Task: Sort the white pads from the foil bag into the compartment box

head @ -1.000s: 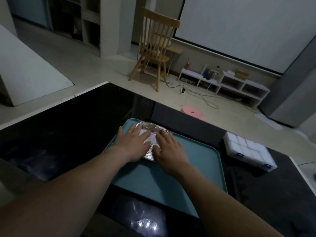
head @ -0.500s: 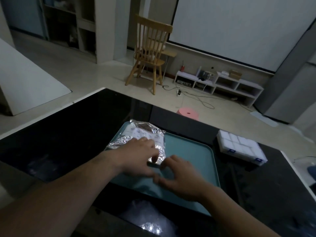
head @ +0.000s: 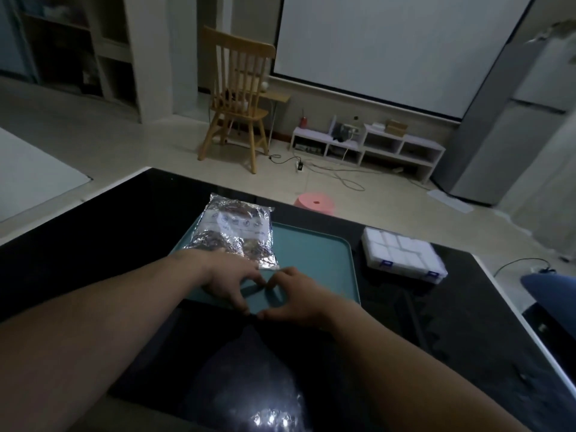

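A crinkled foil bag (head: 238,233) lies flat on the far left part of a teal tray (head: 314,254). My left hand (head: 229,282) and my right hand (head: 294,296) meet at the bag's near right corner. The curled fingertips of both hands pinch the thin sealed strip there. The clear compartment box (head: 403,257) stands to the right of the tray on the black table. Its lid with blue latches is down, and white pads show in its cells. No loose pads are in view.
The glossy black table (head: 93,244) has white edges at the left and right. A blue object (head: 550,286) pokes in at the right edge. Beyond the table stand a pink stool (head: 314,202) and a wooden chair (head: 238,98).
Both hands slid off the top of the bag toward me and now curl at its near edge. More of the bag is uncovered.
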The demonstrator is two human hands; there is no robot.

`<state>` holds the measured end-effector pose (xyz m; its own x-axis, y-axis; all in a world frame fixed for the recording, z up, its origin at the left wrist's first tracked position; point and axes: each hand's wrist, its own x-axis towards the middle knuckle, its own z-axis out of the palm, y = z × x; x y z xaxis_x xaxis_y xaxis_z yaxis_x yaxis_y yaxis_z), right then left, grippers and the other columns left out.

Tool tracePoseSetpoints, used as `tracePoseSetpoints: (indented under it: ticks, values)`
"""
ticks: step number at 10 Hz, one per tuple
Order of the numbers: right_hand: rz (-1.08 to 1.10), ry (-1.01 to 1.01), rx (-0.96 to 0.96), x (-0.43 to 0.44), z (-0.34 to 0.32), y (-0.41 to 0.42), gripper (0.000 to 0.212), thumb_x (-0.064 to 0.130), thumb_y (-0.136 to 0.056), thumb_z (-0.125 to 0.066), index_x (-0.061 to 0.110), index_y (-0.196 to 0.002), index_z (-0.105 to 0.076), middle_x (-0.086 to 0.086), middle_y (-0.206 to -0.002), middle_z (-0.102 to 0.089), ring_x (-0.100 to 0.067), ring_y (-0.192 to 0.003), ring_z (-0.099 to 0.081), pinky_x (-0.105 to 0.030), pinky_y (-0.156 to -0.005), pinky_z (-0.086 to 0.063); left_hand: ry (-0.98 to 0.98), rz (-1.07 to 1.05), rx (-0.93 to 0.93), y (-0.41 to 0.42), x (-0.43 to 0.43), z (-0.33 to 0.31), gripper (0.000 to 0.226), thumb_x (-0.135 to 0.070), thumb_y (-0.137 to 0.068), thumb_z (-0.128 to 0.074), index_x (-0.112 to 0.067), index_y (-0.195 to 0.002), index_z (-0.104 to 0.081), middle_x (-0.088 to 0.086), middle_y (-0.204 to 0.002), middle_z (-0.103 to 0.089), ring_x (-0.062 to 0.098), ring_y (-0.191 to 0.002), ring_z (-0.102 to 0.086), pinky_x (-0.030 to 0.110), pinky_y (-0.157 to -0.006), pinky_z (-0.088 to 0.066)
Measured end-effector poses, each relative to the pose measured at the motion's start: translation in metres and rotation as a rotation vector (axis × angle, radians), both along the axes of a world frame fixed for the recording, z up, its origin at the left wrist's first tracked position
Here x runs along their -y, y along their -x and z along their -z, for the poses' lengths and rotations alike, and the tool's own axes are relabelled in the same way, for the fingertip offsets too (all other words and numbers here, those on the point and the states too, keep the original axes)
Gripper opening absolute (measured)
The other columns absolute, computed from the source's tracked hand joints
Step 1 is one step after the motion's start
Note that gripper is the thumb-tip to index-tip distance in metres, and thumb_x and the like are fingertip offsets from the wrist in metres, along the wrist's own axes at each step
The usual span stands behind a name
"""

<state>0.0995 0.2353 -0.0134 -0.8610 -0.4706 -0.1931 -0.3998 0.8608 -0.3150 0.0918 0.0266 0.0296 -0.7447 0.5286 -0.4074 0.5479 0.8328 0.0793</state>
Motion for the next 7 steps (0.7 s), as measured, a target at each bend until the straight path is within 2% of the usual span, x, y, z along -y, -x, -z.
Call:
tracePoseSetpoints:
  ticks: [2, 3, 4, 5, 6, 7]
  values:
    - [0.074, -0.03, 0.027, -0.006, -0.005, 0.069, 0.069, 0.063, -0.081, -0.078, 0.028, -0.136, -0.057, -0.007, -0.143, -0.048, -0.028, -0.128, -0.054, -0.041, -0.108, -0.046, -0.023, -0.027, -0.005, 0.082, -0.012, 0.01, 0.079, -0.051, -0.081, -0.076, -0.034, -0.151, -0.044, -0.001, -0.157, -0.042, 0.021, -0.141, -0.042, 0.041, -0.115, -0.034]
    - [0.09, -0.051, 0.036, -0.008, -0.008, 0.093, 0.07, 0.064, -0.081, -0.078, 0.028, -0.137, -0.057, -0.006, -0.139, -0.05, -0.029, -0.126, -0.056, -0.042, -0.105, -0.047, -0.031, -0.038, -0.005, 0.106, -0.016, 0.011, 0.079, -0.048, -0.081, -0.077, -0.031, -0.151, -0.045, -0.002, -0.155, -0.043, 0.02, -0.138, -0.044, 0.036, -0.113, -0.036]
    - [0.095, -0.056, 0.028, -0.011, -0.01, 0.111, 0.071, 0.064, -0.081, -0.078, 0.028, -0.138, -0.057, -0.006, -0.138, -0.05, -0.029, -0.124, -0.056, -0.042, -0.104, -0.047, -0.039, -0.038, -0.002, 0.124, -0.019, 0.012, 0.08, -0.052, -0.076, -0.076, -0.035, -0.148, -0.046, -0.003, -0.149, -0.048, 0.019, -0.131, -0.049, 0.037, -0.11, -0.041]
    - [0.103, -0.039, 0.03, -0.01, -0.01, 0.115, 0.068, 0.062, -0.083, -0.078, 0.026, -0.138, -0.057, -0.007, -0.138, -0.051, -0.029, -0.124, -0.056, -0.04, -0.099, -0.046, 0.008, -0.011, -0.052, 0.132, -0.018, 0.016, 0.084, -0.066, -0.067, -0.068, -0.037, -0.144, -0.048, -0.005, -0.14, -0.05, 0.019, -0.128, -0.048, 0.041, -0.106, -0.043]
    - [0.112, -0.009, 0.017, -0.01, -0.008, 0.11, 0.065, 0.06, -0.086, -0.077, 0.022, -0.135, -0.059, -0.009, -0.137, -0.054, -0.03, -0.124, -0.058, -0.039, -0.095, -0.045, 0.057, -0.009, -0.104, 0.124, -0.019, 0.021, 0.105, -0.082, -0.051, -0.047, -0.04, -0.147, -0.044, -0.003, -0.151, -0.037, 0.021, -0.141, -0.036, 0.045, -0.114, -0.037]
    - [0.197, 0.138, -0.042, -0.016, -0.004, 0.096, 0.07, 0.059, -0.088, -0.073, 0.021, -0.143, -0.054, -0.008, -0.143, -0.054, -0.029, -0.128, -0.057, -0.041, -0.105, -0.048, -0.052, -0.058, -0.231, 0.102, -0.023, 0.028, 0.115, -0.078, -0.047, -0.036, -0.037, -0.155, -0.036, -0.002, -0.158, -0.028, 0.022, -0.146, -0.031, 0.04, -0.118, -0.031]
